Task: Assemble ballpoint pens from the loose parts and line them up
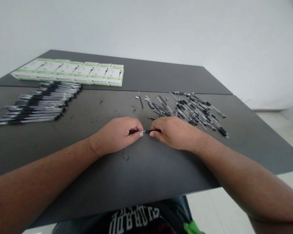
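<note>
Right here, pinched end to end between two hands, is the pen (147, 132): the left hand (118, 134) has its fingers closed on the pale end, the right hand (174, 131) grips the black part, a short stretch bare between. Beyond the right, disassembled pens (194, 110) sprawl across the surface (146, 175); leftward, lined-up pens (40, 103); farthest, green-and-white boxes (88, 70).

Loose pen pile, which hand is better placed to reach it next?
Probably the right hand: it sits just before the pile, while the left hand is farther away. Both hands pinch pen parts, though.
</note>
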`<state>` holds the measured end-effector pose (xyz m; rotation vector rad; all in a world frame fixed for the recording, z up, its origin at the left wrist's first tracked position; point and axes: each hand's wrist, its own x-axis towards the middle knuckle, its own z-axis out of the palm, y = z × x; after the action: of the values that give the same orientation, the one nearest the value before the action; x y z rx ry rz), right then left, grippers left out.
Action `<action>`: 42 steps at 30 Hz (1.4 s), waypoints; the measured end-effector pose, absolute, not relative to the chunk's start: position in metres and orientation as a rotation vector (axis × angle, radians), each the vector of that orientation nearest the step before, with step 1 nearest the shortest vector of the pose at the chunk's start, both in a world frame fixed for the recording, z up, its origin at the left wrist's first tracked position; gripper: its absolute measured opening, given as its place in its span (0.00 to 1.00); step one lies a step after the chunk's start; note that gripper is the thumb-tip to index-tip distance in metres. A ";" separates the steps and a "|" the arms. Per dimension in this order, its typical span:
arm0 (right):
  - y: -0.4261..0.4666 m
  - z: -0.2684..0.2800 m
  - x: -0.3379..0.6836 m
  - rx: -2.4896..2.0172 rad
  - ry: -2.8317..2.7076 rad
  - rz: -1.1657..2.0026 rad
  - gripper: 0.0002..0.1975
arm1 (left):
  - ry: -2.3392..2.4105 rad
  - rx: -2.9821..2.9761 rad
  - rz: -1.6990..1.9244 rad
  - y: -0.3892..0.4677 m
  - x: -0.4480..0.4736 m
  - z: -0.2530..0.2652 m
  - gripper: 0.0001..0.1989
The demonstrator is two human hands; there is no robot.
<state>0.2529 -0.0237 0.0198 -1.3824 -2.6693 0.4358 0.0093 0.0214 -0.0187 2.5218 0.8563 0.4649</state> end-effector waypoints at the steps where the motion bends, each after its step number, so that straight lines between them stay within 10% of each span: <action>1: -0.024 0.020 0.253 -1.360 -2.682 0.436 0.12 | 0.858 2.521 0.466 0.021 0.009 -0.019 0.08; 42: -0.025 0.022 0.253 -1.445 -2.615 0.481 0.07 | 0.866 2.532 0.443 0.021 0.010 -0.018 0.09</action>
<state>0.2528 -0.0248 0.0219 -1.4453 -2.6148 0.4808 0.0100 0.0213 -0.0179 2.5325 0.8665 0.4433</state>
